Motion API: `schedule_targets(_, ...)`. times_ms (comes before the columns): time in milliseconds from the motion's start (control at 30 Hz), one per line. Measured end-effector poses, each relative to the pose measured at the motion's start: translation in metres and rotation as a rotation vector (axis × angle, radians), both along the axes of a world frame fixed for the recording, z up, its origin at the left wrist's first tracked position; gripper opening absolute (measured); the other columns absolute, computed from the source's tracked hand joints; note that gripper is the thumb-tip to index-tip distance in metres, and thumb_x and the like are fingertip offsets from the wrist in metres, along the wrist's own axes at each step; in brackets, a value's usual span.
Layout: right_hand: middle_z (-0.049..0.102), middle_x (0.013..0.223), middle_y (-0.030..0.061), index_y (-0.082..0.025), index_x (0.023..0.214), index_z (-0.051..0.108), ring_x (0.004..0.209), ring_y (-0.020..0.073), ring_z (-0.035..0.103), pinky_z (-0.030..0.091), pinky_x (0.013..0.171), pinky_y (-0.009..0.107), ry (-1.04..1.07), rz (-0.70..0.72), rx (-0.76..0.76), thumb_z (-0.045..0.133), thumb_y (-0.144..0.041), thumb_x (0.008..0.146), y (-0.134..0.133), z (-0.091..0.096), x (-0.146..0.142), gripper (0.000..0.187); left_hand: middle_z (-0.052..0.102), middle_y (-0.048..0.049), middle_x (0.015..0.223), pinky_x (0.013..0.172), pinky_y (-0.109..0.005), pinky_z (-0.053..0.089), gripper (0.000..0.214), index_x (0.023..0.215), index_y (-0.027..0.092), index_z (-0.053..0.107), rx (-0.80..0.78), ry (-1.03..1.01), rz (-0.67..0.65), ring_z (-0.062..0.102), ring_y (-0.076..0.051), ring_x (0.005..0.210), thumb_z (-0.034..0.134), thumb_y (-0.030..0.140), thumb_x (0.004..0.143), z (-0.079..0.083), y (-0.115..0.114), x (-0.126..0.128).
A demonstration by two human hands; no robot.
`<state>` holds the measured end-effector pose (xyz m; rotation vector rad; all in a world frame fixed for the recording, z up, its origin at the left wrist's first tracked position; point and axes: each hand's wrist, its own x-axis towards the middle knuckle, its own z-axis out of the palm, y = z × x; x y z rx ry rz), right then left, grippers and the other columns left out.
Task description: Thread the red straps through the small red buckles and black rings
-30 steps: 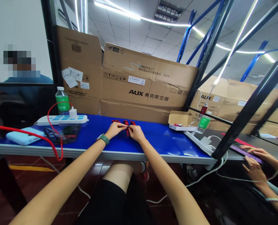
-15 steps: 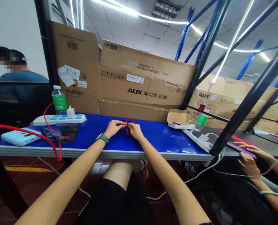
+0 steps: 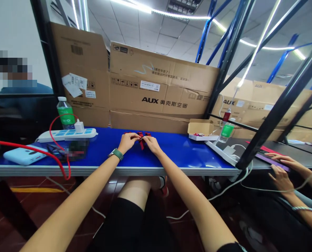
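Over the blue tabletop (image 3: 187, 150), my left hand (image 3: 128, 141) and my right hand (image 3: 151, 142) meet at a small red ribbon piece (image 3: 141, 144), which looks like a bow. Fingers and thumb of my left hand pinch it from the left. From the right, my right hand's fingertips are closed on it too. One red tail hangs down between the hands. More red pieces (image 3: 147, 134) lie just behind my fingers, and my left hand partly hides another. A small dark spot shows where the fingertips meet; its kind is too small to tell.
At left are a power strip (image 3: 50, 135), a light blue device (image 3: 24, 155), a red cable (image 3: 35, 145) and a bottle (image 3: 66, 115). An open small box (image 3: 201, 136) stands back right. Cardboard (image 3: 134, 119) walls the back. A co-worker's hands (image 3: 282, 175) are at far right.
The camera view has shifted slightly. Both hands stay at the red ribbon piece; my right fingers have straightened a little and the hanging tail has tilted.
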<state>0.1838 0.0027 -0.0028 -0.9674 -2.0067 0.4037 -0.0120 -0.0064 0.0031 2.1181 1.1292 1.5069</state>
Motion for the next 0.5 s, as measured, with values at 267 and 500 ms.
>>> schedule_targets(267, 0.074, 0.086, 0.0051, -0.015, 0.089, 0.071, 0.079, 0.0172, 0.066, 0.050, 0.078, 0.028, 0.434, 0.301, -0.447, 0.081, -0.053, 0.068, 0.0023, -0.0009, 0.0020, 0.044, 0.073, -0.0042, 0.088, 0.078, -0.028, 0.050, 0.017, 0.093, 0.020, 0.067, 0.131, 0.086, -0.020, 0.069, -0.020, 0.083, 0.051, 0.026, 0.092, 0.0052, -0.0068, 0.0066)
schedule_targets(500, 0.073, 0.099, 0.0037, -0.021, 0.107, 0.068, 0.089, 0.0177, 0.067, 0.051, 0.074, 0.026, 0.500, 0.303, -0.451, 0.083, -0.046, 0.066, -0.0022, 0.0001, 0.0045, 0.051, 0.065, -0.0087, 0.107, 0.086, -0.032, 0.052, 0.022, 0.107, 0.019, 0.062, 0.192, -0.034, 0.033, 0.066, -0.020, 0.094, 0.052, 0.033, 0.095, 0.0024, -0.0004, 0.0062)
